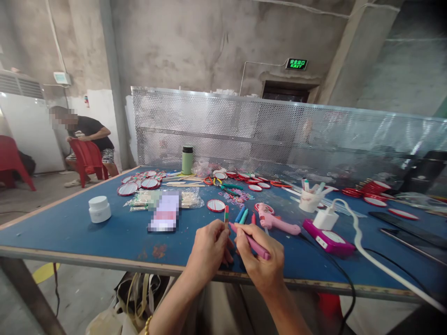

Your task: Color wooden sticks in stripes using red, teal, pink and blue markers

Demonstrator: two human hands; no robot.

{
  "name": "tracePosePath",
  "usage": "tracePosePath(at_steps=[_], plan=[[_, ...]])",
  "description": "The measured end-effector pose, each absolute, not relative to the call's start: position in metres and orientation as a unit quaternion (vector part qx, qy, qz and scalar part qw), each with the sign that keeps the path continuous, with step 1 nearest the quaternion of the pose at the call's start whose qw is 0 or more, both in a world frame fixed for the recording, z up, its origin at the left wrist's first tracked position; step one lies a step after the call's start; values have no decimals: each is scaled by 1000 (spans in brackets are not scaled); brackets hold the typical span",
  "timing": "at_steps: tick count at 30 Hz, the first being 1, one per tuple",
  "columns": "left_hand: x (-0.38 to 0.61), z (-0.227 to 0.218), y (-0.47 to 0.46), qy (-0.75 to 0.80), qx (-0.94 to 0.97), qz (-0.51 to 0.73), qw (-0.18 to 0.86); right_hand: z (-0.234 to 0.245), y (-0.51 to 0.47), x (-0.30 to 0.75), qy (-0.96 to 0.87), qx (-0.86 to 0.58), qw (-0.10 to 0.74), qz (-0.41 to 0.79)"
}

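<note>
Upright in my left hand (210,244) is a thin wooden craft stick (226,215), pinched near its lower end and coloured with red and green bands at the top. My right hand (262,255) grips a pink marker pen (256,245) like a pencil. Its tip points at the stick's left-hand-held part; whether it touches, I cannot tell. Just beyond my fingers lie a blue marker (240,214), a teal marker (244,217) and a red marker (253,217). A round red-rimmed mirror (216,205) lies behind the stick.
A pink glue gun (279,223) lies right of my hands, near a magenta power strip (328,238) with a white charger and cable. A phone (164,211), white jar (99,209), green bottle (187,161) and cup of pens (309,199) stand around. A person (91,135) sits far left.
</note>
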State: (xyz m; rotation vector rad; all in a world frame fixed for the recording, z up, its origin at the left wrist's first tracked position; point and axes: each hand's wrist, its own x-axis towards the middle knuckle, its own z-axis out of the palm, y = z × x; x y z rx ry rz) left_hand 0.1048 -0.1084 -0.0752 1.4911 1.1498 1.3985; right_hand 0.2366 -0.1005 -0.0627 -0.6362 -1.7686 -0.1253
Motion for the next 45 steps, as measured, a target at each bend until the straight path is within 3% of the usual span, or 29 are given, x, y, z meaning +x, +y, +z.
tracePosePath(at_steps=[45], plan=[[105, -78, -107, 455, 591, 548, 378, -63, -100, 237, -764, -267, 586, -46]])
